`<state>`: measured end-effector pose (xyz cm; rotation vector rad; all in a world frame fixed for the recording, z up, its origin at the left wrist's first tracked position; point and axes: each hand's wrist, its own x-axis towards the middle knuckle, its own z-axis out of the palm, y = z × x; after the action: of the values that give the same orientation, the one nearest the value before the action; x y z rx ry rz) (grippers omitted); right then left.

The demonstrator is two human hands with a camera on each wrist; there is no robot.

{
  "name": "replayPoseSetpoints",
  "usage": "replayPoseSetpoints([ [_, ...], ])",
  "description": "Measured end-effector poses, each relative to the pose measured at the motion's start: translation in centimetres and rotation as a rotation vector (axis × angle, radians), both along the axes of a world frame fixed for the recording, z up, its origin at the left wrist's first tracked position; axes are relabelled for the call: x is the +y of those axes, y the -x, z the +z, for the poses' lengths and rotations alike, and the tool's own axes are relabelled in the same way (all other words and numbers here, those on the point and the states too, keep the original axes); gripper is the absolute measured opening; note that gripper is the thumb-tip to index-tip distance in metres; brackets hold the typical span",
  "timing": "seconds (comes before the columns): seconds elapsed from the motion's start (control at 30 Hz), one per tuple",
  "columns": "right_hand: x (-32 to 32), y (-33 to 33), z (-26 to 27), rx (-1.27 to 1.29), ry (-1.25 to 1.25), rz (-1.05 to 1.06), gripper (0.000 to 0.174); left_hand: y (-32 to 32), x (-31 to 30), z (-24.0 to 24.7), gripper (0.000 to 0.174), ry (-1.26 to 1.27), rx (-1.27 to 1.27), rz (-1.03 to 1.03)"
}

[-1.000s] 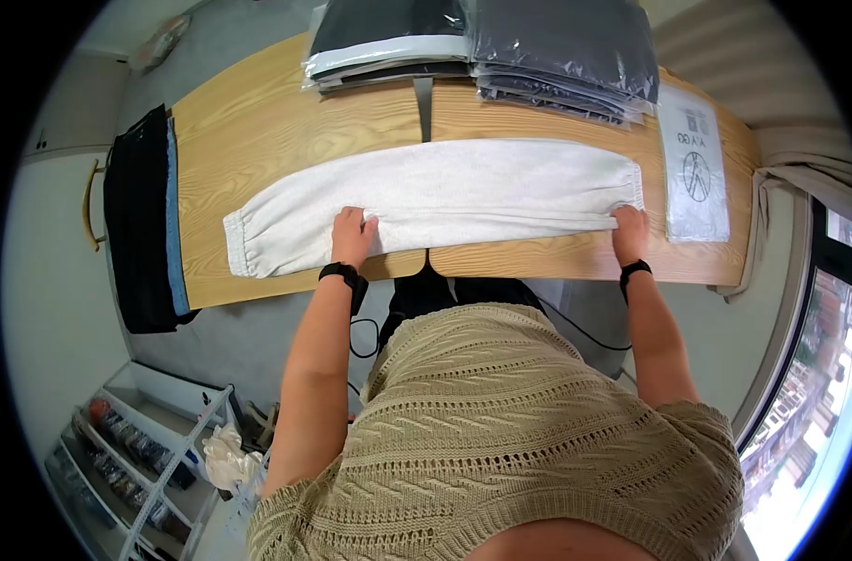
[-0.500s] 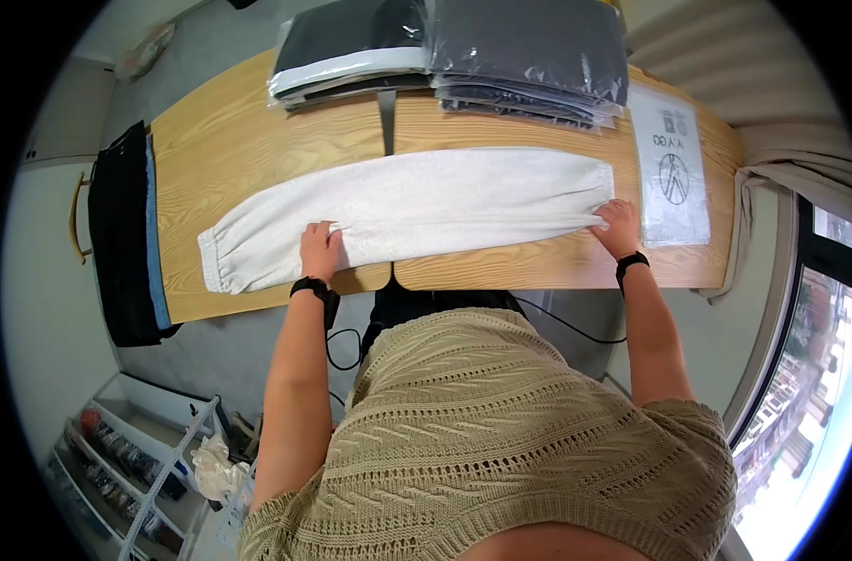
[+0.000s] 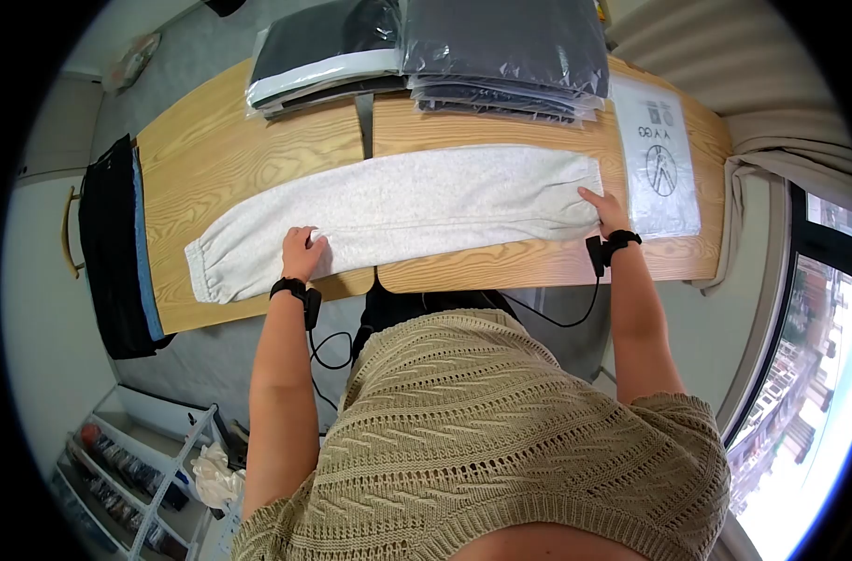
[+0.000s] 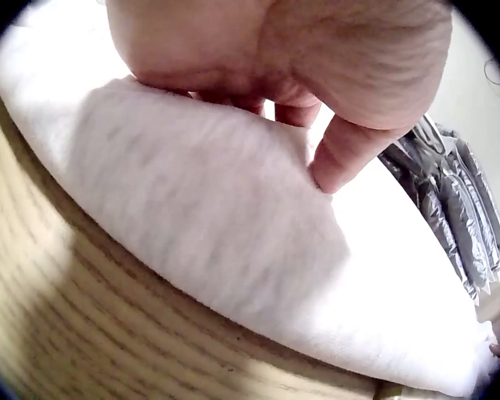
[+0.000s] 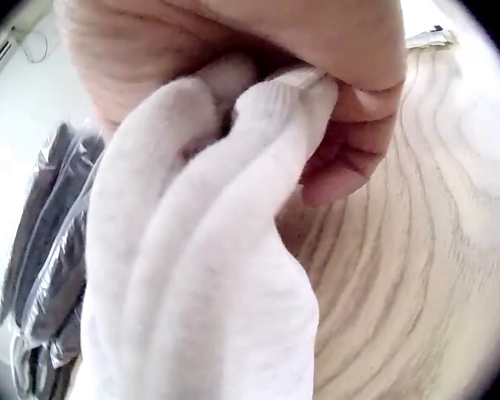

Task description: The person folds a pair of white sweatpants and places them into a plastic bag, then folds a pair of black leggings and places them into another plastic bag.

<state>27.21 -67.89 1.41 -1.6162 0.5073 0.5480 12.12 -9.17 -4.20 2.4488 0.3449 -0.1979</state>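
Pale grey sweatpants [image 3: 426,196] lie folded lengthwise across the wooden table [image 3: 248,150], with a gathered elastic band at the left end. My left hand [image 3: 301,254] rests on their near edge, left of the table's seam. In the left wrist view its thumb [image 4: 337,158] presses into the cloth, apart from the other fingers, which are partly hidden behind a rise of fabric. At the right end, my right hand [image 3: 611,213] grips the near corner. The right wrist view shows its fingers [image 5: 342,179] curled round the bunched fabric [image 5: 208,250].
Stacks of plastic-bagged dark clothes [image 3: 505,47] stand along the far edge. A printed plastic bag [image 3: 657,154] lies at the right. Black and blue folded garments [image 3: 113,248] hang over the left end. Cables [image 3: 557,323] run from the wrist cameras below the near edge.
The head view has shifted, so the table appears further left. My right hand has turned at the corner, its thumb now pointing left over the cloth. The left hand keeps its place on the sweatpants.
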Motion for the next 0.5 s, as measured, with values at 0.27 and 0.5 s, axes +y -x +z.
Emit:
replayPoseSetpoints([
  [0.27,-1.1,0.6,-2.7,-0.12,0.36,0.014,0.051,0.0,-0.6,0.4,0.03,-0.029,0.011,0.016],
  [0.5,0.7,1.1,-0.6,-0.258,0.425,-0.109,0.045,0.1,0.2,-0.8,0.029,0.015,-0.031,0.055],
])
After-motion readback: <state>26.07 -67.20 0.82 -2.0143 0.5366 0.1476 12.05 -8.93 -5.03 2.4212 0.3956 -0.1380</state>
